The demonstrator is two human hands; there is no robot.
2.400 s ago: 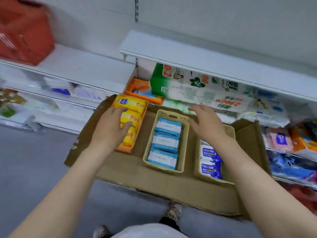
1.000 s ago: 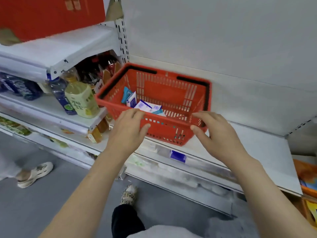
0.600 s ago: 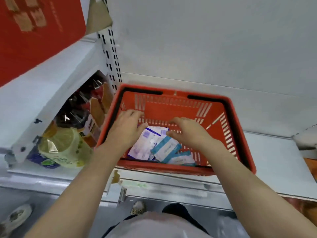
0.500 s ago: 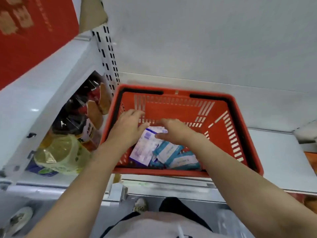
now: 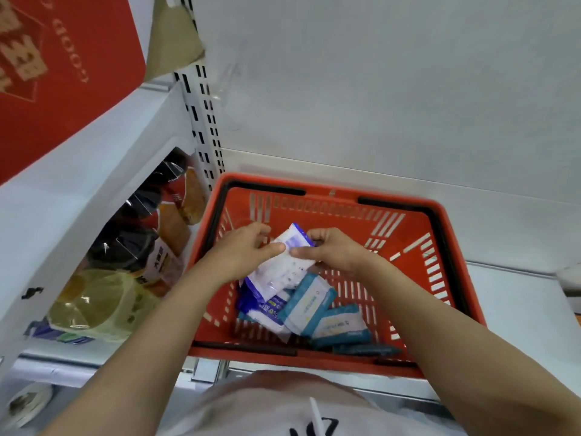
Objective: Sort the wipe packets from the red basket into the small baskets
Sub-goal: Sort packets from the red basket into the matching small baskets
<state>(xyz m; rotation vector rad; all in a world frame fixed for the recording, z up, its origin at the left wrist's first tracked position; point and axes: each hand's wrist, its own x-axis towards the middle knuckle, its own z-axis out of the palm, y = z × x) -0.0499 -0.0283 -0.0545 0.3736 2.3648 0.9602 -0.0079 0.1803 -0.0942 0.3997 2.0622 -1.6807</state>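
Basket on the shelf, both hands and the packets inside it.

The basket point(image 5: 327, 269) sits on a shelf point(image 5: 515, 297), its far wall near the back panel point(image 5: 377, 89) behind it. Inside the basket, toward its left half, the left hand point(image 5: 242, 253) and the right hand point(image 5: 333, 251) meet on either side of one wipe packet point(image 5: 283, 265), raised above the basket floor and tilted. Under that packet, toward the basket's near wall, a heap of packets point(image 5: 308, 313) lies overlapping, spreading rightward along the near wall. Left of the basket, past a slotted upright point(image 5: 204, 121), bottles point(image 5: 103, 297) stand on a neighbouring shelf under a board point(image 5: 78, 171). Below the basket's near wall is the person's torso point(image 5: 283, 407).
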